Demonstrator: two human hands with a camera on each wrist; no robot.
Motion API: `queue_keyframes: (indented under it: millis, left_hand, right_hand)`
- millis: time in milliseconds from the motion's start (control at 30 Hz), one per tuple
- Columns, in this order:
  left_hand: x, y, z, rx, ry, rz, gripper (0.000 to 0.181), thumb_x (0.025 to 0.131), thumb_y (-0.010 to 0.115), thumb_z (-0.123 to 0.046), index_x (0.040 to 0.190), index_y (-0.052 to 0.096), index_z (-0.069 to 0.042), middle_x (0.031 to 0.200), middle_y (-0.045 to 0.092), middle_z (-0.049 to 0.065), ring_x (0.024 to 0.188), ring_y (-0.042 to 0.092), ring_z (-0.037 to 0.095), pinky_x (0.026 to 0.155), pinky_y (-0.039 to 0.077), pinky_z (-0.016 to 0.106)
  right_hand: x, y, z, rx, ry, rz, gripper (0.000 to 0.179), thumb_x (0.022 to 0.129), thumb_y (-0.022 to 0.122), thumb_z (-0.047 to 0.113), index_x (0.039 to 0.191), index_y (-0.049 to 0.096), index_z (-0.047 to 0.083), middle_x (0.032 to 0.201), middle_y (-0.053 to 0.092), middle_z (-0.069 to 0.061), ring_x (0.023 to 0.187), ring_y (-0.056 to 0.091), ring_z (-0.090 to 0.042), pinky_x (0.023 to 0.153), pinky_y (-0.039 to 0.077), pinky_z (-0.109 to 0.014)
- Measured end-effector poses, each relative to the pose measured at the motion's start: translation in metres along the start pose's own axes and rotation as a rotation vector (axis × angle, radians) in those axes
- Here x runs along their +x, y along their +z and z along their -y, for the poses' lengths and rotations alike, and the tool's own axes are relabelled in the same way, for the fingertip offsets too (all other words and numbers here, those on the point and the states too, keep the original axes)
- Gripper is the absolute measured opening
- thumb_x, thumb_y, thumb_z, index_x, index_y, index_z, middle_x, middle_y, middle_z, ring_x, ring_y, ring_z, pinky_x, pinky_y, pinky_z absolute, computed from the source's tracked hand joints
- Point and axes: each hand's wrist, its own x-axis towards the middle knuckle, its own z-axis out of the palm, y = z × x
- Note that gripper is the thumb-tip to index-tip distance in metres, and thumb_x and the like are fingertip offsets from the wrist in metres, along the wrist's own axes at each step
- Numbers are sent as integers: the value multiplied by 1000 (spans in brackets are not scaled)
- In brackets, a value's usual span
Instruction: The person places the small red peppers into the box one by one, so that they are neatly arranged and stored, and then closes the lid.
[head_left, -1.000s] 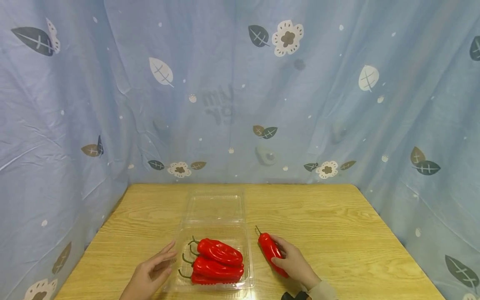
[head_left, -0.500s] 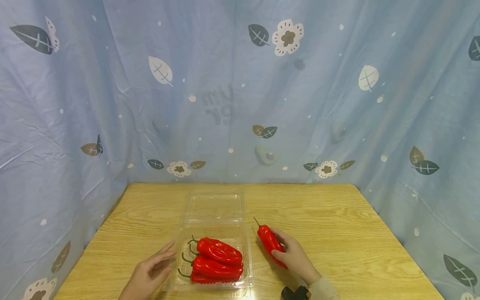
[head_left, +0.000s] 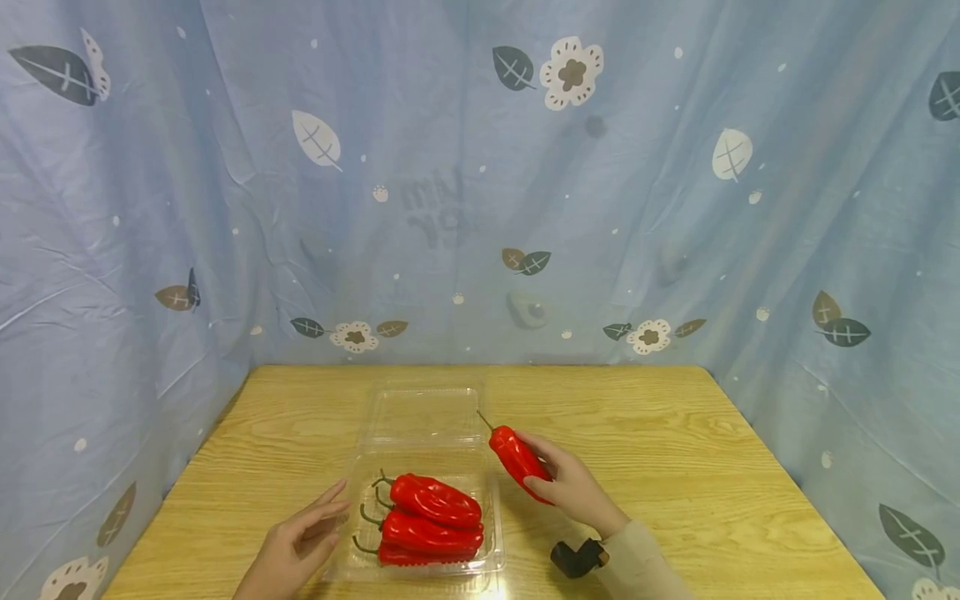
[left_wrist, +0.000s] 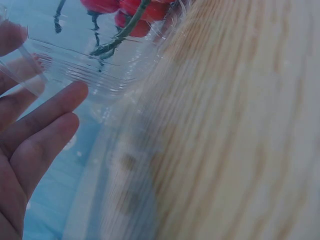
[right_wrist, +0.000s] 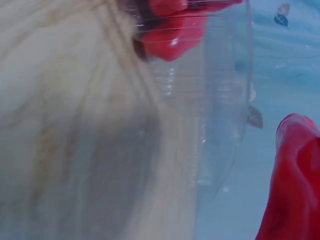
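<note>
My right hand [head_left: 576,490] grips a long red pepper [head_left: 517,463] with a thin green stem, held above the wood to the right of the clear plastic container [head_left: 495,533]. That pepper [right_wrist: 295,185] fills the right edge of the right wrist view. Several red peppers [head_left: 431,531] lie piled in the container, stems pointing left. My left hand [head_left: 296,537] is at the container's left side, fingers fairly straight. In the left wrist view its fingers [left_wrist: 55,107] are right at the clear container wall [left_wrist: 75,75], some seen through the plastic.
The container's clear lid [head_left: 427,417] lies folded back behind it on the wooden table [head_left: 637,417]. A blue patterned curtain [head_left: 420,167] surrounds the table's back and sides. A black wrist device [head_left: 576,558] sits by the right sleeve [head_left: 645,567].
My right hand has carried the pepper upward and away from me, then left toward the container. The left hand and the piled peppers have stayed in place.
</note>
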Motion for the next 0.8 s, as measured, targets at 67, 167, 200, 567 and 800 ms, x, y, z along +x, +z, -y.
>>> queue_keyframes:
  millis: [67,167,200,567,800]
  left_hand:
    - [0,0,0,-1,23,2,34,89,62,3,122,58,5,144,46,14,103,65,8,75,57,20]
    - [0,-1,-1,-15,57,3,34,88,61,4,122,58,6,145,45,6,104,64,6,75,57,19]
    - [0,-1,-1,-17,72,2,34,88,61,5,122,58,7,146,45,4,105,64,6,75,56,18]
    - [1,-2,1,9,61,-2,34,87,62,5,122,59,5,141,45,23,104,65,9,77,56,18]
    - [0,-1,-1,5,47,-4,34,87,63,4,121,60,4,142,46,18,105,64,7,78,56,17]
  right_hand:
    - [5,0,4,0,-25,21,58,88,60,-2,142,43,7,140,47,-22,116,55,-38,86,54,-28]
    - [12,2,10,5,-38,47,58,88,59,-3,142,43,9,140,47,-20,115,55,-37,85,53,-26]
    - [14,2,12,6,-39,55,58,88,59,-3,142,43,9,140,47,-19,115,55,-36,84,54,-26]
    - [41,9,30,-57,-82,187,61,87,58,-5,142,45,15,136,53,-11,113,58,-27,87,53,-27]
    - [56,15,38,-133,-76,322,64,86,60,-5,142,45,22,133,55,-5,106,58,-19,83,52,-23]
